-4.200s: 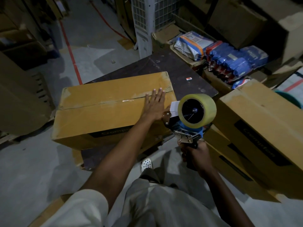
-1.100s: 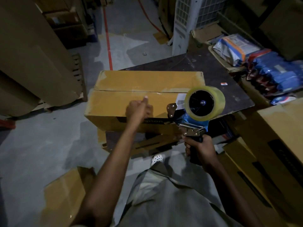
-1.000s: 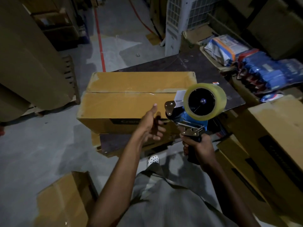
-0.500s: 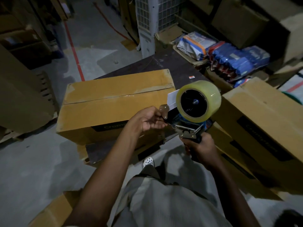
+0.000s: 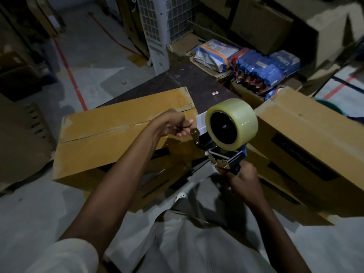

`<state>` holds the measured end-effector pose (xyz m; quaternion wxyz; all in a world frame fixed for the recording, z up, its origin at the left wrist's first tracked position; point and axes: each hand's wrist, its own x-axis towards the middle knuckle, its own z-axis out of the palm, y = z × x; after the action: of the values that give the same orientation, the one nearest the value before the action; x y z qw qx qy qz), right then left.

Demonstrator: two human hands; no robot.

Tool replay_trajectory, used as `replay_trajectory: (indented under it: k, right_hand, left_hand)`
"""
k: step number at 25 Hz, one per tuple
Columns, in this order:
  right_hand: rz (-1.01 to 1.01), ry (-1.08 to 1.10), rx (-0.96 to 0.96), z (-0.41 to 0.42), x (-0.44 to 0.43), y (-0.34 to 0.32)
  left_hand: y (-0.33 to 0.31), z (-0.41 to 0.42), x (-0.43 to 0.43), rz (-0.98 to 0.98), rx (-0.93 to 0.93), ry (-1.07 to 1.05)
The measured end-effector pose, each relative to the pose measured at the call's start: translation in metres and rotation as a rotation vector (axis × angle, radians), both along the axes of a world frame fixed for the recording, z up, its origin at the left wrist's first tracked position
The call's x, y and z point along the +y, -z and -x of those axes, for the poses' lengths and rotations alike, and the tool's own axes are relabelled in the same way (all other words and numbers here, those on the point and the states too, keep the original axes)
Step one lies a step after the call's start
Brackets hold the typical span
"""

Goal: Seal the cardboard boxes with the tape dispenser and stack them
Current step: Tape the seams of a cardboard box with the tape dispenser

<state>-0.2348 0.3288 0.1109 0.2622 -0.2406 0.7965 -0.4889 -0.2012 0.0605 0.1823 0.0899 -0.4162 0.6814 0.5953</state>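
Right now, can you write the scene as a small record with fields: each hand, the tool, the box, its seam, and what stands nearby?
Left hand: pinches the front of the tape dispenser, by its metal tab
Right hand: grips the dispenser's handle
Tape roll: clear, mounted on the dispenser
Box: flaps closed, lies on a dark board
Top seam: a shiny strip runs along it, looks taped
Nearby: second box on the right; blue packets behind
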Motion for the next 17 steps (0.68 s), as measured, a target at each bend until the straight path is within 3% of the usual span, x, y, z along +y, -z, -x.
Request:
replay_trajectory:
  k: [4,8,17]
  right_hand:
    - [0.005,-0.060,0.185,0.008,-0.005,0.002]
    - [-0.053,-0.010,0.085,0.016,-0.009,0.012]
    - [-0.088,0.155,0.143,0.040,-0.092,0.015]
  left_hand:
    - [-0.001,0.016,-0.041,0.117,0.001,-0.040]
    - [-0.003,0.041,-0.112,0.299,0.018,-0.062]
    - [0.028,0.142,-0.177,0.593,-0.043,0.073]
